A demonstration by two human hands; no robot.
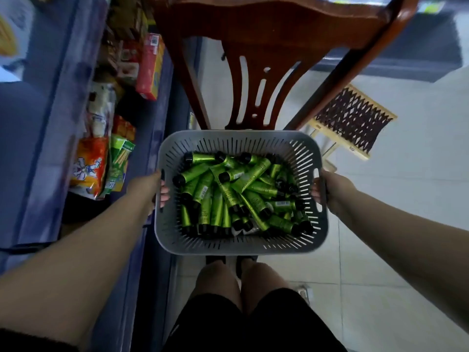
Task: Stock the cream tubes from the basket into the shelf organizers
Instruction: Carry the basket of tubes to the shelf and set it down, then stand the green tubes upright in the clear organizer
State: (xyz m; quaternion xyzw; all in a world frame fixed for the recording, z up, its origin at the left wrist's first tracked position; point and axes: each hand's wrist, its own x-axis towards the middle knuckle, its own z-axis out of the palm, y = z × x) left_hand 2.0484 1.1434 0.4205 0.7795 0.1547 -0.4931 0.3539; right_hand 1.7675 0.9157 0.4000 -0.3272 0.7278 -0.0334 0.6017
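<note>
With the left hand (154,188) and right hand (327,189) each gripping a side handle of the grey basket (241,243), full of green cream tubes (238,191), the person did best to carry it level beside the shelf (50,123).

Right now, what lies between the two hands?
In the head view, the grey basket spans the gap, heaped with green cream tubes. The left hand grips its left handle, the right hand its right handle.
</note>
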